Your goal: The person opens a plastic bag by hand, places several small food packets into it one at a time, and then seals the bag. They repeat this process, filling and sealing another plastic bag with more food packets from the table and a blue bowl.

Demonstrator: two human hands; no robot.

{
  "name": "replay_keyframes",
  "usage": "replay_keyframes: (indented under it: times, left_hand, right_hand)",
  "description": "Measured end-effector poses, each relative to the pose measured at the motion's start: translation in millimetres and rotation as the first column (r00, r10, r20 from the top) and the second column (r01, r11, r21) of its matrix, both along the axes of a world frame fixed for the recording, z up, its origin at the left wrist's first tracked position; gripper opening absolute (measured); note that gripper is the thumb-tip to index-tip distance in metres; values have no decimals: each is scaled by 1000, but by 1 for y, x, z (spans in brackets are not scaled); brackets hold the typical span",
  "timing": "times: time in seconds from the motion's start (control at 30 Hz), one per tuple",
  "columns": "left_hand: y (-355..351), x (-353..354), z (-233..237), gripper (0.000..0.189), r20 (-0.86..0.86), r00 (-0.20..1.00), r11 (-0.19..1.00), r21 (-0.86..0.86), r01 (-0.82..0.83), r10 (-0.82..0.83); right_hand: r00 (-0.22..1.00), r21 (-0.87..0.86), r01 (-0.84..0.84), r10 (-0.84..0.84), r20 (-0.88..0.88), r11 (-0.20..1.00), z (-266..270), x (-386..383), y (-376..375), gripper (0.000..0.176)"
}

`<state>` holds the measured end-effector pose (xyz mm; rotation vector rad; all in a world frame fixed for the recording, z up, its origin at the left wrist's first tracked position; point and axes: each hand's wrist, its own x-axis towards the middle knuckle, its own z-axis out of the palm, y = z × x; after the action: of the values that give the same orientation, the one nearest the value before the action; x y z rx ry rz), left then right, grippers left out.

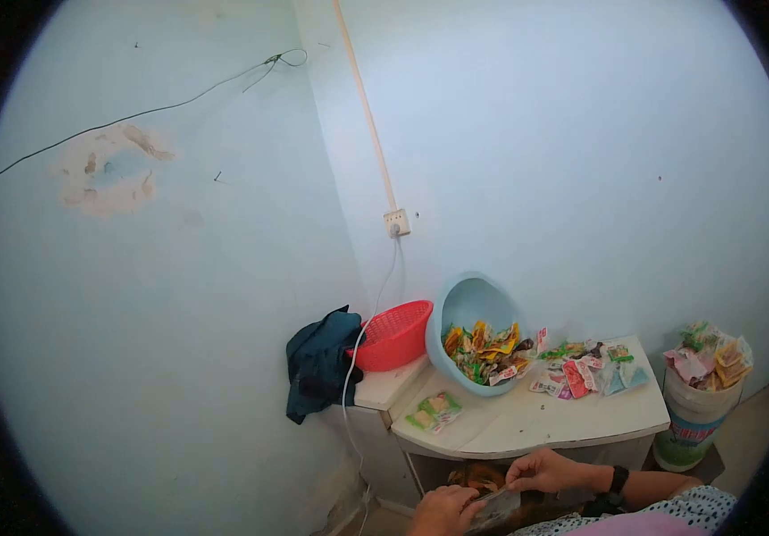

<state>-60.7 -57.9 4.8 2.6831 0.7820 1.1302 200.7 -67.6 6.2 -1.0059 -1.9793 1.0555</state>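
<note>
Your left hand (pixel 445 511) sits at the bottom edge of the view, fingers curled around a small packet (pixel 494 507) with a pale, shiny wrapper. Your right hand (pixel 550 469) comes in from the right, fingers bent down and pinching the packet's upper end. A black watch (pixel 618 480) is on that wrist. The packet hangs between both hands, just below the front edge of the white table (pixel 536 422).

On the table, a green packet (pixel 434 411) lies alone near the left front. Behind it a light blue basin (pixel 472 308) is tipped on its side against the wall, and a pile of snack packets (pixel 487 351) spills from its mouth. More loose packets (pixel 592 371) are spread to its right.

A red basket (pixel 393 335) leans just left of the basin, touching a dark cloth (pixel 320 362) that hangs off the table's end. Right of the table stands a white bucket (pixel 693 420) heaped with wrappers. A white cable runs down from the wall socket (pixel 396 221).
</note>
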Motion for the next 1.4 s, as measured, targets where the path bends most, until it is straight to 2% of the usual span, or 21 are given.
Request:
replay_keyframes:
  times: [0.1,0.2,0.3,0.4,0.47,0.6,0.67,0.8,0.9,1.0,1.1,1.2,1.3,1.4]
  left_hand:
    - [0,5,-2,20,6,998,992,-108,58,-58]
    - [-4,11,-7,16,78,997,995,-91,32,-25]
    - [0,7,-8,14,27,999,992,-119,46,-43]
    - [1,8,-15,13,72,997,997,-81,5,1]
    - [4,7,-18,14,44,999,996,-81,28,-25]
    - [9,8,-27,13,9,999,993,-106,48,-47]
    - [20,9,-43,11,6,999,997,-57,45,-45]
    - [30,9,-54,10,-21,998,999,-16,51,-51]
    - [23,8,-56,12,-49,996,979,-193,62,-73]
    - [27,11,-63,13,-41,996,987,-145,69,-76]
    - [24,14,-55,14,-154,988,973,-222,-66,32]
    - [6,11,-30,16,19,1000,993,-119,22,-20]
    - [0,9,-20,16,50,997,996,-51,68,-65]
    - [5,11,-28,17,139,985,994,68,89,-98]
  right_hand:
    - [998,26,36,-38,58,999,2,1,-3,20]
    - [997,3,48,-49,65,999,2,4,-5,21]
    - [999,-35,44,-43,26,998,1,4,-7,19]
    - [1000,-14,14,-14,-5,1000,5,-1,-13,16]
    - [1000,24,-16,17,-14,1000,2,-2,-13,17]
    - [998,91,-20,15,59,996,0,-3,-8,17]
    - [998,121,-39,32,61,992,0,-5,-8,16]
    - [996,46,-47,43,81,998,3,-7,-7,17]
    - [995,68,-76,72,62,995,3,-10,-7,19]
    - [990,85,-103,94,102,991,-4,-8,-1,19]
    - [987,79,-66,54,151,995,4,-11,-6,17]
    - [989,79,-29,17,148,996,7,-13,-9,16]
    - [989,98,-36,21,145,995,3,-10,-3,15]
    - [991,121,-68,53,126,990,4,-11,-6,18]
